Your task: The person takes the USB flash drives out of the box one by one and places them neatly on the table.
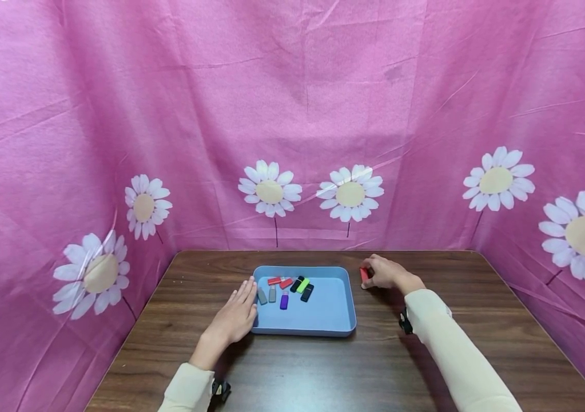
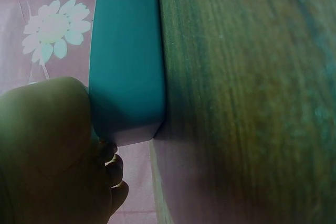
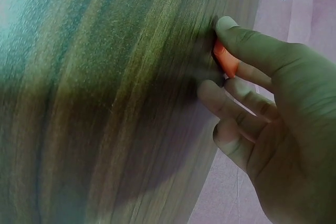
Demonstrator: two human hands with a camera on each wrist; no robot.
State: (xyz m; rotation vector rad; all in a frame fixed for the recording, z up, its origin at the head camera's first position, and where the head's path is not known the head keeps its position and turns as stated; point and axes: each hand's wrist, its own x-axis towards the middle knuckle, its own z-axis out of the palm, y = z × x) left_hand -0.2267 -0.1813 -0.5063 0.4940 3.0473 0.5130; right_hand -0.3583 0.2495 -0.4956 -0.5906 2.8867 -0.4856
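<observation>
A shallow blue tray (image 1: 323, 320) stands on the table with several small capped sticks in it that look like USB flash drives. Two red ones (image 1: 274, 281) lie at the back, a lime green one (image 1: 303, 285) sits between two black ones (image 1: 307, 293), two grey ones (image 1: 272, 294) are at the left, and a purple one (image 1: 284, 301) is nearer the front. My left hand (image 1: 235, 312) rests with fingers extended against the tray's left edge. Right of the tray, my right hand (image 1: 386, 272) pinches a red flash drive (image 3: 227, 61) between thumb and fingers, low over the tabletop.
The brown wooden table (image 1: 302, 372) reaches back to a pink cloth (image 1: 302, 114) printed with white daisies, which hangs at the back and both sides. Dark devices (image 1: 405, 321) are strapped at both wrists.
</observation>
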